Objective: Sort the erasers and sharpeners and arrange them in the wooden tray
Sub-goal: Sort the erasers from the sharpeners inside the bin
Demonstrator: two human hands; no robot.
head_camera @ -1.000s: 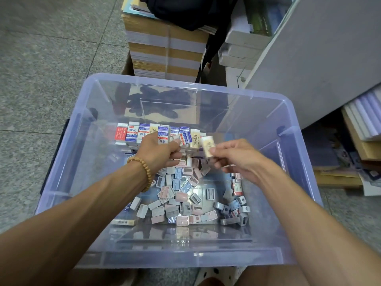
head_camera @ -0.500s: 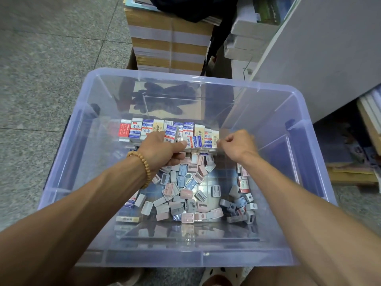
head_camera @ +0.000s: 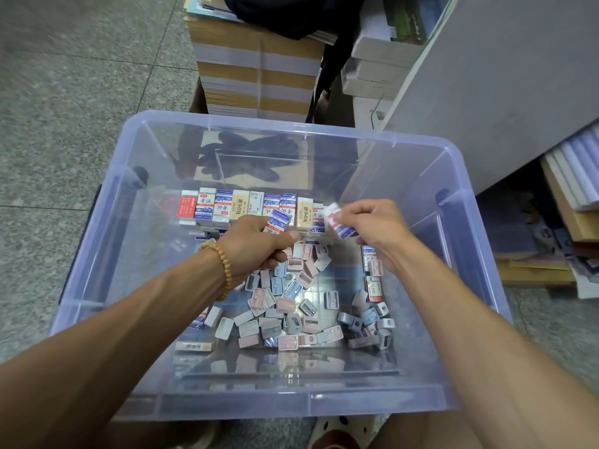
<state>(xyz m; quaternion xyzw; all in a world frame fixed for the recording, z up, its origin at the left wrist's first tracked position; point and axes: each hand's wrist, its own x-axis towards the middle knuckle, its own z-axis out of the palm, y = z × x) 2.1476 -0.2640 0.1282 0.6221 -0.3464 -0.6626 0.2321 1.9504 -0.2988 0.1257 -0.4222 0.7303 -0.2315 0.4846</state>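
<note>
Inside a clear plastic bin (head_camera: 97,241), a row of boxed erasers (head_camera: 246,207) stands upright along the far side. A loose heap of pink, blue and grey sharpeners (head_camera: 291,306) covers the bin floor. My left hand (head_camera: 256,244), with a bead bracelet at the wrist, grips a blue-and-white eraser (head_camera: 278,222) just in front of the row. At the row's right end my right hand (head_camera: 372,228) pinches a second blue-and-white eraser (head_camera: 338,222). No wooden tray shows.
A few more erasers (head_camera: 372,280) lie along the right side of the bin floor, and one (head_camera: 194,346) at the front left. Stacks of bundled books (head_camera: 256,66) stand behind the bin, a grey cabinet (head_camera: 502,76) and book piles to the right.
One second ago my right hand held a cream eraser; half a second ago it was at the row's right end. Now it holds a blue-and-white one. My left hand barely moved.
</note>
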